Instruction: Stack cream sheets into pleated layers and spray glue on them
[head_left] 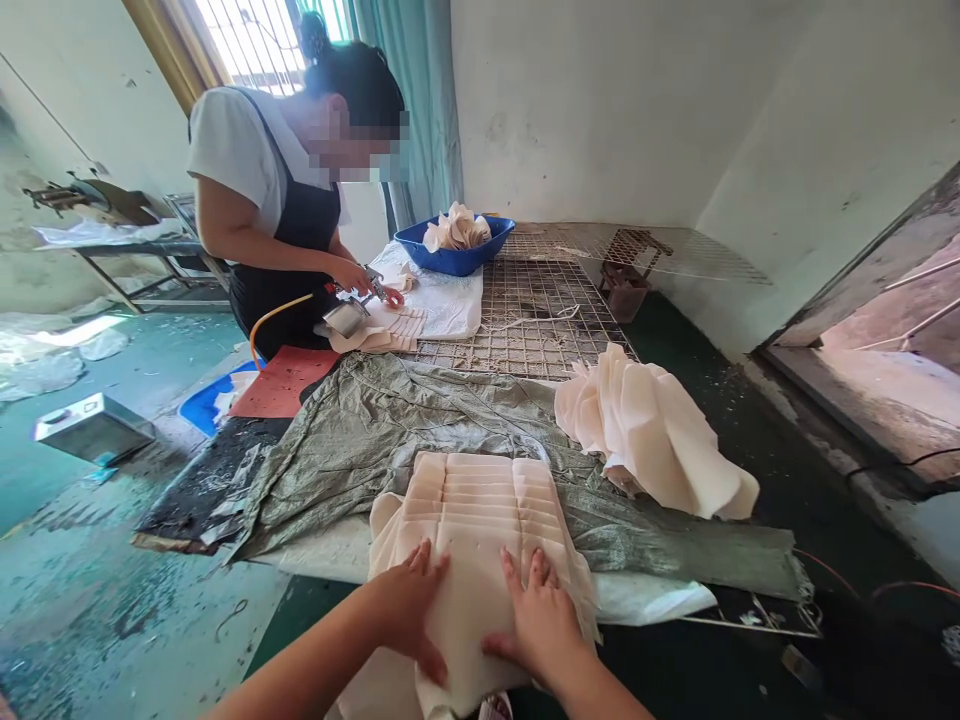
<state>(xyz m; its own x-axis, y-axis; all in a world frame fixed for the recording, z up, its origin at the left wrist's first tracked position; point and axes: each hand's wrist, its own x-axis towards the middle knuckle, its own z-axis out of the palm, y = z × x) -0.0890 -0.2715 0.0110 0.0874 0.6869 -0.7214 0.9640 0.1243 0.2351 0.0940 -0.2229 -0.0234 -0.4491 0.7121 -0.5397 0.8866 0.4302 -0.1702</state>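
Observation:
A layered stack of thin cream-coloured sheets (472,560), perhaps leather or fabric, lies at the table's near edge and hangs down over it. Its far part shows several overlapping edges in a stepped row, with lines running across them. My left hand (411,608) rests on the left side of the top sheet, fingers apart. On the right side, my right hand (541,612) lies with its fingers spread and thumb pointing inward. Neither hand grips anything. To the far right, a loose, ruffled pile of similar cream sheets (649,430) sits on the grey-green cloth (322,450).
Across the table, a co-worker (277,200) holds a spray gun with a metal cup (346,316) over similar pieces. A blue basin (454,255) of cream pieces stands behind, beside a wire mesh rack (536,300). A metal can (94,428) is on the floor at left.

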